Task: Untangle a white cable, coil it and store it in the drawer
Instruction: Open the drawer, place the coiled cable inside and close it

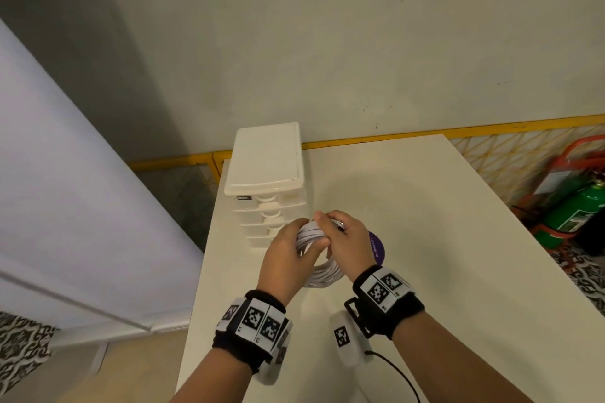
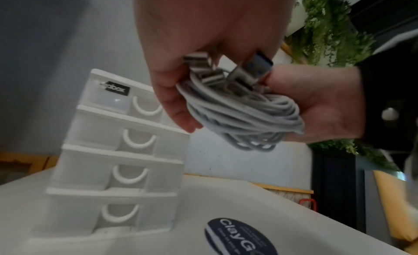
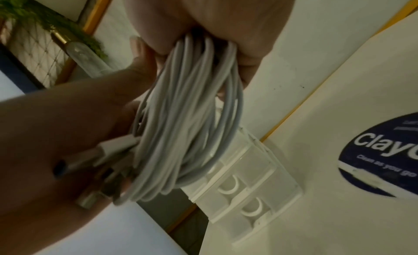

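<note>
The white cable (image 1: 322, 273) is wound into a coil of several loops, held above the white table (image 1: 451, 239) just in front of the drawer unit (image 1: 266, 162). My left hand (image 1: 288, 250) grips the coil's left side, and my right hand (image 1: 345, 237) grips its top and right side. In the left wrist view the cable (image 2: 244, 115) shows its USB plugs (image 2: 260, 63) bunched at the top between both hands. In the right wrist view the loops (image 3: 187, 115) hang from my right hand (image 3: 214, 20). The unit's stacked drawers (image 2: 117, 151) all look closed.
A round dark sticker (image 1: 376, 247) lies on the table right of my hands. A white tagged device (image 1: 347, 343) with a black cord sits near the table's front edge. A green fire extinguisher (image 1: 576, 209) stands on the floor at the right, by a yellow railing (image 1: 491, 129).
</note>
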A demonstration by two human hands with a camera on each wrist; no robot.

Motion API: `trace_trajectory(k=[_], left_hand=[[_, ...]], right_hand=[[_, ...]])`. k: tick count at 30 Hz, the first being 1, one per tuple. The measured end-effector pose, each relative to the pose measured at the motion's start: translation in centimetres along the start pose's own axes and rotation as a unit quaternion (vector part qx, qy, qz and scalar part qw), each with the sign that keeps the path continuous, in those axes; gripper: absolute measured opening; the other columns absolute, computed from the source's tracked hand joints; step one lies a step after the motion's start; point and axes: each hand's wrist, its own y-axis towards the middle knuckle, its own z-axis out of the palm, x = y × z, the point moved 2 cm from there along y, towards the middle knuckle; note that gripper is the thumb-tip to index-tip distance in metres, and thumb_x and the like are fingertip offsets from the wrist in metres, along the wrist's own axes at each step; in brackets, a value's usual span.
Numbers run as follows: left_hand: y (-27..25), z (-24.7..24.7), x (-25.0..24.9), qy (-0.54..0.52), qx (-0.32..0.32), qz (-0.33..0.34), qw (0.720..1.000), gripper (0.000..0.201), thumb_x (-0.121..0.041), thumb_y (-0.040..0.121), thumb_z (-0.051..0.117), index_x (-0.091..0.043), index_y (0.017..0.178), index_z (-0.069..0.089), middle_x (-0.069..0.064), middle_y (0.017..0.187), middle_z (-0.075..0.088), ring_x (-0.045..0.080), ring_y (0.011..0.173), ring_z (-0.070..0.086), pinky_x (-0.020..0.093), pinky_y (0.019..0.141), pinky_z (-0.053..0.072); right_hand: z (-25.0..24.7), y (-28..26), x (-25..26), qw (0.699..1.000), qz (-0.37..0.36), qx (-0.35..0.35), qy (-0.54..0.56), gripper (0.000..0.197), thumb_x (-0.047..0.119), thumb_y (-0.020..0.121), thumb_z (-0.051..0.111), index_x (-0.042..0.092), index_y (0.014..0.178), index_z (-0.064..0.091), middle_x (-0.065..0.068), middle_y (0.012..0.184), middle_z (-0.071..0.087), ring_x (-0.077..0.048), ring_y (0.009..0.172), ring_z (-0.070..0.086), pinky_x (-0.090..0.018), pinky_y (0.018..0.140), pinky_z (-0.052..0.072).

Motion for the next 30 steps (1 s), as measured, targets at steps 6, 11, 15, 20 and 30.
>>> trace_trajectory(k=[6,11,15,20,30], left_hand=[[-0.1,-3.1,1.8,-0.107,-0.044,-0.080,0.990,0.023,-0.043,0.090,0.054,-0.025,0.094,0.068,-0.005,0.061,0.064,0.005,0.052,0.058,0.027,0.060,0.050],[0.5,-4.6,3.0,-0.149,-0.072,-0.138,0.977,0.038,-0.050,0.085,0.059,-0.021,0.062,0.066,-0.001,0.047,0.055,0.013,0.045,0.050,0.030,0.053,0.044],[1.0,-5.1,4.3,-0.195,-0.099,-0.169,0.961,0.044,-0.043,0.086,0.063,-0.020,0.048,0.059,-0.003,0.042,0.043,0.015,0.045,0.038,0.032,0.050,0.034],[1.2,-5.8,5.6,-0.214,-0.100,-0.197,0.952,0.044,-0.039,0.085,0.066,-0.017,0.047,0.058,-0.002,0.044,0.042,0.014,0.044,0.037,0.028,0.048,0.034],[4.5,-12.3,5.8,-0.185,-0.073,-0.140,0.970,0.007,-0.025,0.085,0.067,-0.019,0.085,0.072,-0.016,0.054,0.061,-0.003,0.049,0.052,0.009,0.047,0.040]], right_hand=[[4.1,-0.4,0.6,0.999,-0.009,0.034,-0.007,0.029,0.029,0.090,0.055,0.012,0.068,0.062,-0.004,0.057,0.055,-0.018,0.050,0.048,-0.034,0.053,0.041],[6.5,-0.3,0.5,0.999,-0.018,0.043,-0.011,0.023,0.026,0.091,0.050,0.016,0.076,0.065,-0.002,0.065,0.062,-0.015,0.057,0.053,-0.032,0.056,0.042],[8.0,0.2,-0.3,0.998,-0.021,0.045,-0.023,0.028,0.028,0.094,0.046,0.012,0.077,0.062,-0.012,0.068,0.061,-0.016,0.060,0.051,-0.034,0.061,0.042],[9.2,0.6,-1.1,0.994,-0.029,0.105,-0.023,0.026,0.031,0.095,0.044,0.016,0.090,0.064,-0.012,0.070,0.062,-0.016,0.059,0.054,-0.035,0.060,0.046],[7.9,3.1,-4.7,0.990,0.087,0.106,0.036,0.032,0.036,0.098,0.035,0.019,0.101,0.062,-0.006,0.078,0.065,-0.020,0.071,0.063,-0.032,0.069,0.051]])
